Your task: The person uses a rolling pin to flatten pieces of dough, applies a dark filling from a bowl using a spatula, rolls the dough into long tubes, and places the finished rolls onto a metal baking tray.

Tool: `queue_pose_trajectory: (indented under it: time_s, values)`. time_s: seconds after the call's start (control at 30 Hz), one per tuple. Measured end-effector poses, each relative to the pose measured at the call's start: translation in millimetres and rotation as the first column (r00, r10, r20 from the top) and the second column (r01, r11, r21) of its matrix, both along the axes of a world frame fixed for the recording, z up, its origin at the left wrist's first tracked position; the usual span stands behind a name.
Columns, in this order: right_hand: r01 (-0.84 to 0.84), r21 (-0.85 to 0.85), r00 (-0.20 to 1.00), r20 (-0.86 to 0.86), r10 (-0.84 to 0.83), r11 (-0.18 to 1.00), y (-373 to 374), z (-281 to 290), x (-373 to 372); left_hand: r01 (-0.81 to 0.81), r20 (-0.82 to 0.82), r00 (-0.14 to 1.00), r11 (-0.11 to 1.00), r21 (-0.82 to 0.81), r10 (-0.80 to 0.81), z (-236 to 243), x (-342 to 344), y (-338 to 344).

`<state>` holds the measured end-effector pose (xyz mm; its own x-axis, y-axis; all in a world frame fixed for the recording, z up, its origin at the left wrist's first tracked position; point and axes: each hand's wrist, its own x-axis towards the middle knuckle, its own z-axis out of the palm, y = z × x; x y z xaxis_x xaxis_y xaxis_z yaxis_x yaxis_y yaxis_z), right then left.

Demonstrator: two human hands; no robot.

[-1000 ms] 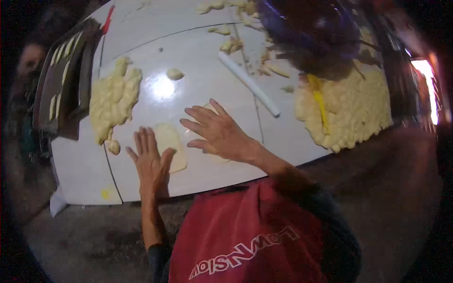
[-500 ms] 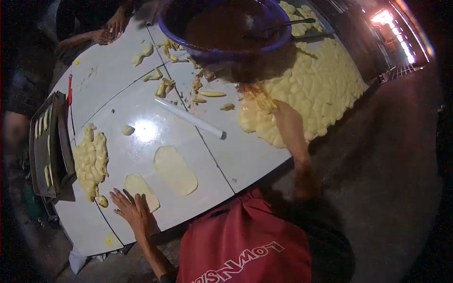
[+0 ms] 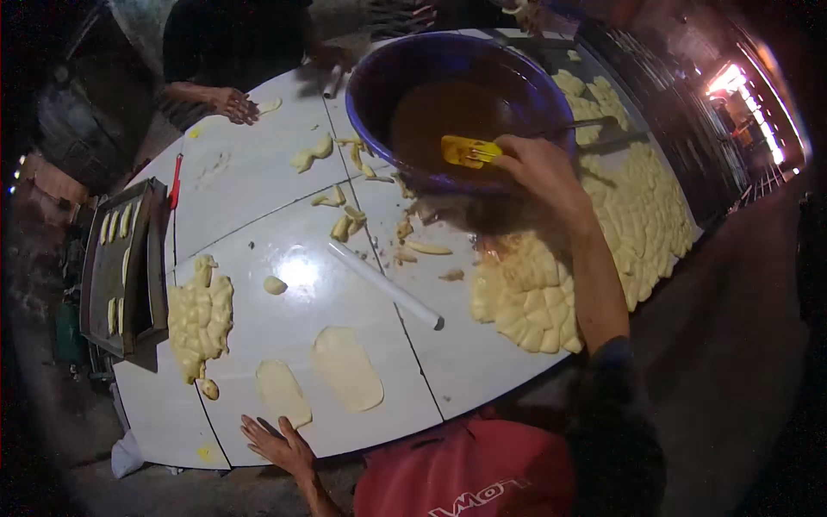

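Flattened dough (image 3: 282,394) is laid on the tabletop (image 3: 461,372) just beyond the left hand (image 3: 282,446), which is spread, nothing seen held. Farther out, a yellow tool (image 3: 469,151) is gripped in the closed right hand (image 3: 541,171), above a purple basin (image 3: 366,125) holding brown contents.

Head-worn fisheye, looking down, above table (image 3: 448,366)

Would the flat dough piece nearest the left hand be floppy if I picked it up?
Probably! The flat dough piece looks thin and soft, so it would likely droop. It might stretch or tear, being so thin.
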<state>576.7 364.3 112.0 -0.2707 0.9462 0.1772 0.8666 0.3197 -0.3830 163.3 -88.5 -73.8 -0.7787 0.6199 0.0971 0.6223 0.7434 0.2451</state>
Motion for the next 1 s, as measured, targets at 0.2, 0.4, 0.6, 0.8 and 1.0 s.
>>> queue_pose_trajectory:
  time_s: [0.2, 0.4, 0.6, 0.8, 1.0]
  values:
    - [-0.267, -0.068, 0.86, 0.433, 0.27, 0.961, 79.3, -47.1, -25.1, -0.009, -0.046, 0.999, 1.0, -0.002, 0.008, 1.8, 3.5, 5.7]
    - [-0.404, -0.421, 0.899, -0.021, 0.437, 0.812, 109.6, -53.8, -8.5, -0.048, -0.014, 0.999, 0.999, -0.014, 0.048, 10.3, 1.9, 8.4]
    - [-0.405, -0.63, 0.914, -0.286, 0.287, 0.663, 107.2, -42.8, 15.1, -0.046, 0.018, 0.999, 0.999, -0.019, 0.047, 10.5, 2.5, 11.9]
    - [-0.367, -0.639, 0.927, -0.311, 0.209, 0.676, 93.4, -37.0, 17.6, -0.054, -0.011, 0.998, 0.998, -0.016, 0.054, 7.6, 4.2, 3.8]
    - [-0.402, -0.685, 0.894, -0.436, 0.1, 0.608, 77.8, -18.9, 15.2, -0.026, -0.002, 1.0, 0.998, 0.049, 0.026, 10.5, 7.4, 3.5]
